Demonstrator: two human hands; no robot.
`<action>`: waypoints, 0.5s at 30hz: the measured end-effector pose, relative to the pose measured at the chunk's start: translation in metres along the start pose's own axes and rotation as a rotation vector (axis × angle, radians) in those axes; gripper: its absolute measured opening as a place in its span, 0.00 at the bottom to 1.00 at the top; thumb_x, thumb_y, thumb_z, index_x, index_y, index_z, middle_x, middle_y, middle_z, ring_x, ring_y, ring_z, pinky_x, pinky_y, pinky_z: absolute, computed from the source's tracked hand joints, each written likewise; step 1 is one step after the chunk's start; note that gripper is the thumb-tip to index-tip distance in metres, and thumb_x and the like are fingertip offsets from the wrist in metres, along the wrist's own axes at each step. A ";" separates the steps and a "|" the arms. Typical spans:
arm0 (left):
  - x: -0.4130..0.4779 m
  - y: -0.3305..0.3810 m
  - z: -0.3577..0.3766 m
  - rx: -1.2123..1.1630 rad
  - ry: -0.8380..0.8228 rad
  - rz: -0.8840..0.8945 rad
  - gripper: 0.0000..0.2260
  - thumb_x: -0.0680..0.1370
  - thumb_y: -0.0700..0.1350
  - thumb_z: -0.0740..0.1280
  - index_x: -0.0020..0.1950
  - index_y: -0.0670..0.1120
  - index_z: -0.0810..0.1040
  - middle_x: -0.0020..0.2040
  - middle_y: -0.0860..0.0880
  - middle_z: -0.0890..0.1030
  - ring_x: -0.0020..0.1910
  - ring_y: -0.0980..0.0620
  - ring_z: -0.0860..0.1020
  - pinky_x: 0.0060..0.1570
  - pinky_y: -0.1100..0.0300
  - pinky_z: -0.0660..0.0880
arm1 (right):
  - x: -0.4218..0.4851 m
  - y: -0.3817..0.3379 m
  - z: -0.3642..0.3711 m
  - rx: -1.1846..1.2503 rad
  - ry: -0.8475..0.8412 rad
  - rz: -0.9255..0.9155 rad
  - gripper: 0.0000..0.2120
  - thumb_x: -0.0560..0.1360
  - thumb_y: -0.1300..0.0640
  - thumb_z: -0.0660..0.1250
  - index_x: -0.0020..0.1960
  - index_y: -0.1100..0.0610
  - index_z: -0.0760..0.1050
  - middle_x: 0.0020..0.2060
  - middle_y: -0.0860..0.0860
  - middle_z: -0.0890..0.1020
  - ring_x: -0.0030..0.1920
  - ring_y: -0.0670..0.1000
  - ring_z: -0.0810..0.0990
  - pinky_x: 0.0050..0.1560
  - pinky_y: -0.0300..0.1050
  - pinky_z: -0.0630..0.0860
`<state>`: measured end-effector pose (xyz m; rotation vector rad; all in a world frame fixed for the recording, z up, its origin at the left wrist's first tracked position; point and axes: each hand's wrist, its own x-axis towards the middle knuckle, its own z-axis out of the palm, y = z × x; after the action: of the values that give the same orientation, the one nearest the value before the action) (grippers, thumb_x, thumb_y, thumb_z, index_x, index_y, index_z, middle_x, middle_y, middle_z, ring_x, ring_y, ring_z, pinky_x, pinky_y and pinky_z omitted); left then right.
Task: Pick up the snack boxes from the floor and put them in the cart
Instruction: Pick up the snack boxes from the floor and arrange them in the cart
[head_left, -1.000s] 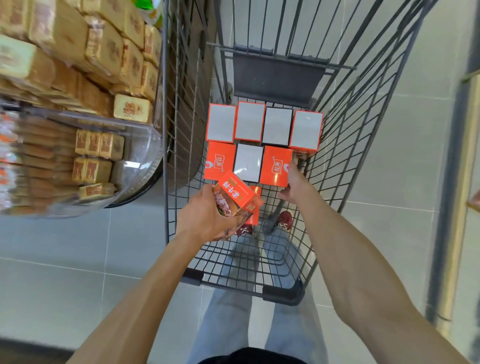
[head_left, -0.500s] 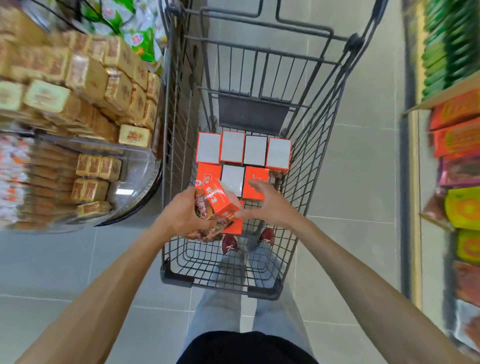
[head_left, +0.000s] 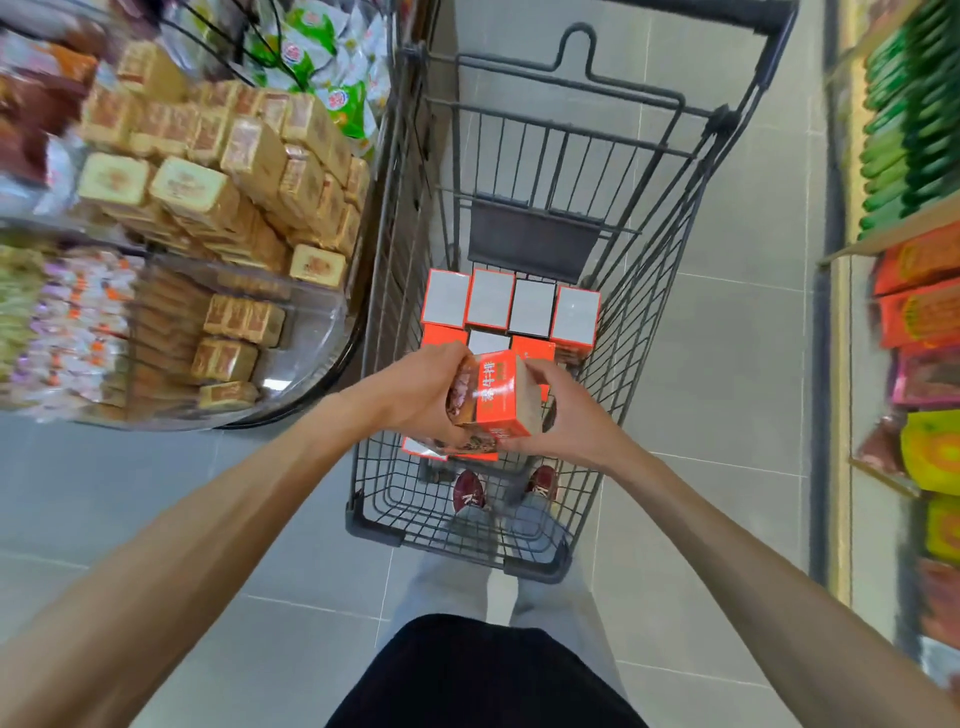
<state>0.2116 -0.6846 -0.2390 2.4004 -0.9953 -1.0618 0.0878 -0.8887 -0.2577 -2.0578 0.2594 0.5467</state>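
The step in hand looks like placement. An orange snack box (head_left: 501, 395) is held tilted in the air over the near half of the wire shopping cart (head_left: 670, 312), clear of the load below. The left hand (head_left: 418, 397) curls its fingers round the box's picture-printed left face. The right hand (head_left: 569, 415) cups the right side with its thumb on the upper edge, so the 2 hands grip 1 box between them. In the basket, a back row of 4 boxes (head_left: 511, 306) stands side by side, grey faces up, just in front of the dark seat flap (head_left: 535, 239). The hands partly hide a second row (head_left: 532, 345), which I judge holds 3. Another orange box (head_left: 423, 448) peeks out beneath the left hand. The next move probably calls for squaring the held box to those rows and lowering it into the free near part. It should go beside that lower box rather than onto it. A clear curved display bin (head_left: 311, 364) of tan wrapped cakes (head_left: 208, 197) sits close to the cart's left wall, and a shelf of bright packets (head_left: 914, 301) stands well apart on the right. Red shoes (head_left: 470, 491) show through the mesh floor. No box on the floor is in view, so how many remain cannot be told.
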 end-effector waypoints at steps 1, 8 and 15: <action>-0.002 0.002 0.002 -0.005 -0.004 0.021 0.32 0.60 0.57 0.77 0.57 0.51 0.66 0.48 0.56 0.75 0.46 0.52 0.78 0.47 0.59 0.77 | -0.005 0.000 0.000 -0.014 0.011 -0.002 0.47 0.62 0.45 0.83 0.73 0.49 0.62 0.66 0.45 0.71 0.65 0.45 0.71 0.66 0.53 0.72; -0.008 0.007 0.015 0.097 -0.068 0.100 0.38 0.63 0.63 0.76 0.66 0.50 0.65 0.57 0.52 0.76 0.54 0.52 0.76 0.55 0.52 0.76 | -0.034 0.004 0.009 -0.097 0.079 0.030 0.46 0.60 0.45 0.83 0.70 0.48 0.61 0.63 0.44 0.72 0.60 0.44 0.73 0.59 0.49 0.76; -0.005 -0.010 0.018 0.111 -0.005 0.006 0.46 0.69 0.63 0.74 0.79 0.49 0.56 0.76 0.48 0.66 0.74 0.48 0.66 0.69 0.49 0.69 | -0.046 0.005 0.020 -0.062 0.258 0.183 0.44 0.58 0.43 0.81 0.68 0.51 0.63 0.59 0.44 0.70 0.57 0.43 0.72 0.54 0.42 0.73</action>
<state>0.2006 -0.6741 -0.2538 2.4822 -1.0894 -1.0363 0.0398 -0.8759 -0.2480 -2.1783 0.5942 0.4013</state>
